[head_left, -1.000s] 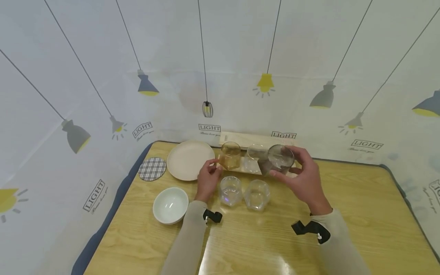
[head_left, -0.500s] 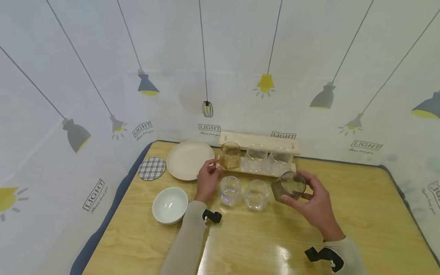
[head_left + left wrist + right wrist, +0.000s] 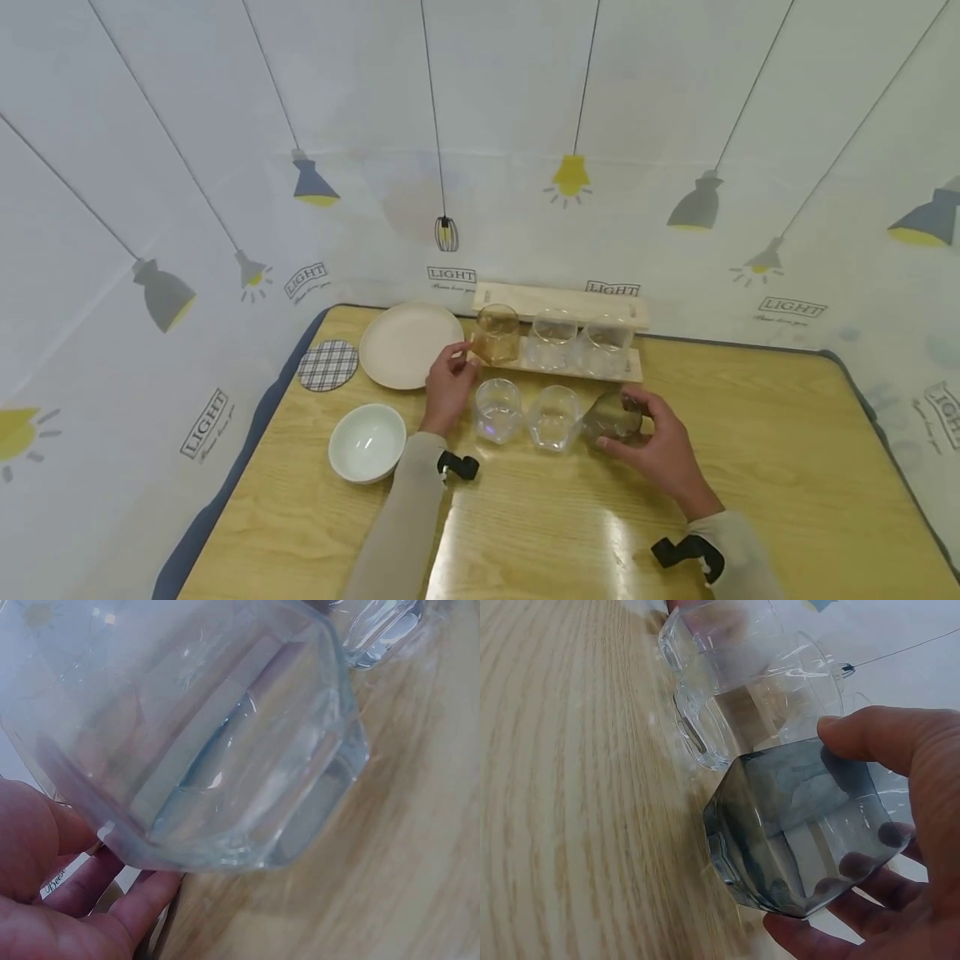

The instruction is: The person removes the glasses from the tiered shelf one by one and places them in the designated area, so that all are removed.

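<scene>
right hand (image 3: 663, 448) clamps dark glass (image 3: 611, 419) around its sides, likely for control; left hand (image 3: 448, 393) left of near board (image 3: 634, 367), grip cannot be told.

Two sleeved forearms (image 3: 401, 525) are stretched forward, the wrists (image 3: 701, 504) well apart. The left grip (image 3: 448, 393) is held with its fingers (image 3: 450, 356) bent toward the thumb (image 3: 469, 373); the right grip (image 3: 660, 442) is curved, its thumb (image 3: 870, 739) set opposite the fingers (image 3: 817, 941).
</scene>
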`<state>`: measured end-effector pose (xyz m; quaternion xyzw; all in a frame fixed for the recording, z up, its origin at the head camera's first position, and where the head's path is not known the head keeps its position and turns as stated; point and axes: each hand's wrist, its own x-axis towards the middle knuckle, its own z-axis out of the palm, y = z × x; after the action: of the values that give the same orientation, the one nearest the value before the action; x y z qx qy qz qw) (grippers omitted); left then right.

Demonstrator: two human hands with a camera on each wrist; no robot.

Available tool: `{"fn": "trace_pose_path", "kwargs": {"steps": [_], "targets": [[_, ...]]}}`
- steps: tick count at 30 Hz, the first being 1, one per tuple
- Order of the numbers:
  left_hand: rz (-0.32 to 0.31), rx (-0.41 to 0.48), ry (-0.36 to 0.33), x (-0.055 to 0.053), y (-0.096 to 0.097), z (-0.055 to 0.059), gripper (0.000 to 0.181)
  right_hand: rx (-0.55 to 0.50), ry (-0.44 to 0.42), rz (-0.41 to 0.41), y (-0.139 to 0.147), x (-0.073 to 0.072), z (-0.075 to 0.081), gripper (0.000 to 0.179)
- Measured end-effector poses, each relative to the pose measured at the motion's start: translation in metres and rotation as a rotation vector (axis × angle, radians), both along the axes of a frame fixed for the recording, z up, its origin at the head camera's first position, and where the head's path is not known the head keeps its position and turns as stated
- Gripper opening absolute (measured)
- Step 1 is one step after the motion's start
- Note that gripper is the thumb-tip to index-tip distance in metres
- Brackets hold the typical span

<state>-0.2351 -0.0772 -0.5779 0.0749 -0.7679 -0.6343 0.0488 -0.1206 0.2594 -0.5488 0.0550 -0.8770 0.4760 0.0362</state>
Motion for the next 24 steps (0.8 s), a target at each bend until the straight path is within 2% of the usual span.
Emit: {"fn": "trace_pose_path", "kwargs": {"steps": [7, 16, 24], "targets": [[0.003, 0.036, -0.007, 0.0, 0.0, -0.001, 0.032, 0.002, -0.016, 0.024, 0.003, 0.0, -0.003, 0.087], [-0.007, 0.037, -0.021, -0.002, 0.0, 0.002, 0.031, 0.014, -0.017, 0.063, 0.003, 0.0, 0.009, 0.08], [-0.004, 0.022, -0.031, 0.0, 0.001, 0.001, 0.032, 0.004, 0.049, -0.014, 0.006, -0.013, 0.022, 0.064]]}}
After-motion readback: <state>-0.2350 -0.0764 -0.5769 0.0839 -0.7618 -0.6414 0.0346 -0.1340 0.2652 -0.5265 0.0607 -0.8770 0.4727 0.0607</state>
